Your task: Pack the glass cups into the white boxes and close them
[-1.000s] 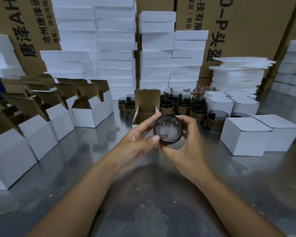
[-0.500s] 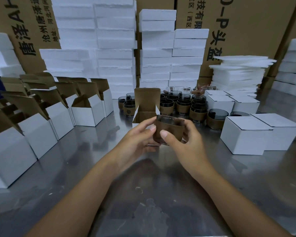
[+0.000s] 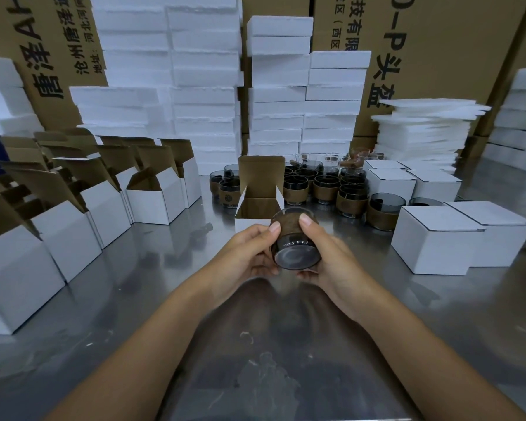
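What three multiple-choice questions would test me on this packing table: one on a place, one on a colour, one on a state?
1. Where is the cup being held? A. on the floor B. just in front of the open box C. on a shelf
2. What colour is its sleeve? A. white B. blue C. brown
3. How does that box's lid stand? A. raised B. folded shut C. torn off
Answers: 1 B, it overlaps the box's front; 2 C, a brown band wraps the glass; 3 A, the flap stands upright.
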`<state>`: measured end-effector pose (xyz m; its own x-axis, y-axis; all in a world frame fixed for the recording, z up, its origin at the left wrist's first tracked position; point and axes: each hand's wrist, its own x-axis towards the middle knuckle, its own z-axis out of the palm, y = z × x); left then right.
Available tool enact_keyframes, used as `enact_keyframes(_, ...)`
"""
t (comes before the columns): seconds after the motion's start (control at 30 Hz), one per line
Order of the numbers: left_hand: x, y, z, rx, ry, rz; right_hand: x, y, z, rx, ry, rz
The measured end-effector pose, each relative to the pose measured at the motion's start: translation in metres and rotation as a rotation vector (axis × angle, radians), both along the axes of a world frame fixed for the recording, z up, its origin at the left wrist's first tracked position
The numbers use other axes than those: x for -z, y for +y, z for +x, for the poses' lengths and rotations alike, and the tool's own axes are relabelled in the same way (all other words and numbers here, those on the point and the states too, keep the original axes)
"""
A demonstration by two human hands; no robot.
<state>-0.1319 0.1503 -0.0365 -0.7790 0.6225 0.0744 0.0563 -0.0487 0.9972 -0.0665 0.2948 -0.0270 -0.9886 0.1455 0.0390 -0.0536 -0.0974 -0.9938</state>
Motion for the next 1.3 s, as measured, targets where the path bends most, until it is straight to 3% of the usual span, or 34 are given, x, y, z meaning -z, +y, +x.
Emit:
enact_keyframes(0.37, -0.005, 0.0, 0.007, -0.021, 0.05, 0.065, 0.0, 0.004, 0.002, -0.024, 0.048, -0.032)
enact_keyframes(0.7, -0.005, -0.004, 0.003, 0.005, 0.056, 0.309, -0.001, 0.005, 0.005, 0.013, 0.219, -0.113)
enact_keyframes(0.93, -0.006, -0.005, -0.002, -0.018, 0.119, 0.292, -0.001, 0.005, 0.003, 0.059, 0.24, -0.099)
enact_keyframes(1.03, -0.009, -0.003, 0.002, -0.171, 0.25, 0.233, -0.001, 0.005, 0.003, 0.088, 0.239, -0.1)
enact_keyframes(1.17, -0.008, -0.004, 0.0, -0.635, 0.575, 0.084, -0.002, 0.005, 0.002, 0.105, 0.235, -0.112)
enact_keyframes(1.3, -0.003, -0.005, -0.008, -0.775, 0.763, -0.178, -0.002, 0.005, 0.002, 0.11, 0.237, -0.118)
